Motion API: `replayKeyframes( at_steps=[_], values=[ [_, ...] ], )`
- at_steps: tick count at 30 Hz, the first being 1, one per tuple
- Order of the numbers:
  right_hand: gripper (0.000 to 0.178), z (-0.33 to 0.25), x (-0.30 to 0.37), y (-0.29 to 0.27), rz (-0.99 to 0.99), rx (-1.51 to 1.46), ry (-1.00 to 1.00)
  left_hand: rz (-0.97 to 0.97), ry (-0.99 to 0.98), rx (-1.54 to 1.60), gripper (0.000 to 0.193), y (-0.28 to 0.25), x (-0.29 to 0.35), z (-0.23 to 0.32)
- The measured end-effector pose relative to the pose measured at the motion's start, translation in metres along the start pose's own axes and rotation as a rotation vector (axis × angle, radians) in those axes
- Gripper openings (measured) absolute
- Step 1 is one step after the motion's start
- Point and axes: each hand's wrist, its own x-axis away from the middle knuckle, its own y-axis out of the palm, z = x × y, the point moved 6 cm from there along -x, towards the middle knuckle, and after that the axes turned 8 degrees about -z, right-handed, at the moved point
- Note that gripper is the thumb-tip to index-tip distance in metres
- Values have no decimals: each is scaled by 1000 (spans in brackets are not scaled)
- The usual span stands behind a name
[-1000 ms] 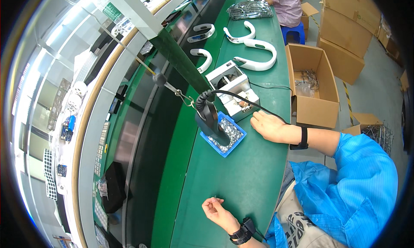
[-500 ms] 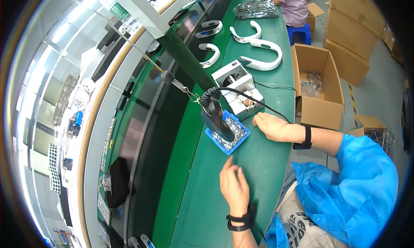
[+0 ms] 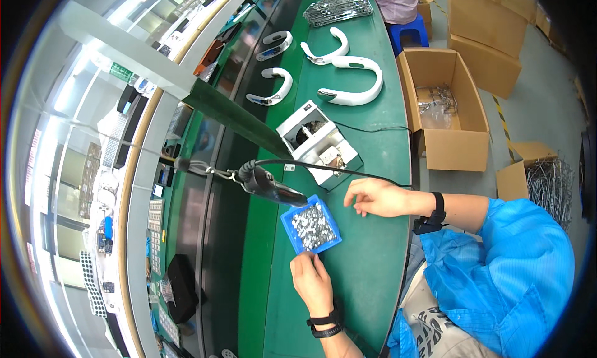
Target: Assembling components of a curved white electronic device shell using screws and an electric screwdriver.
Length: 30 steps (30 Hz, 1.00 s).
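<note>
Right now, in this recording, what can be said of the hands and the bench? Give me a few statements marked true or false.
1. The left hand is at the near edge of the blue tray of small metal parts. True.
2. The right hand holds the hanging power tool. False: it rests on the green bench to the right of the tray, apart from the tool.
3. The blue tray is empty. False: it is full of small silvery pieces.
4. White curved housings lie farther along the bench. True.
5. An open cardboard box stands on the floor to the right of the bench. True.
</note>
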Motion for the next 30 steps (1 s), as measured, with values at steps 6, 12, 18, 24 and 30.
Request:
replayKeyframes(
  at_steps=[6,12,18,24,30],
  values=[
    [44,2,-17,25,-40,387,-135,57,-124,16,9,2,41,4],
    [54,-11,-46,34,-2,1139,-109,110,-208,111,9,6,60,17],
    [31,-8,-58,45,-144,1367,-56,136,-267,301,8,10,65,6],
    [25,-2,-63,31,-125,1144,-142,152,-267,335,7,13,67,-3],
    [21,-18,-22,10,11,646,-274,224,-514,595,8,8,74,-22]
  ],
)
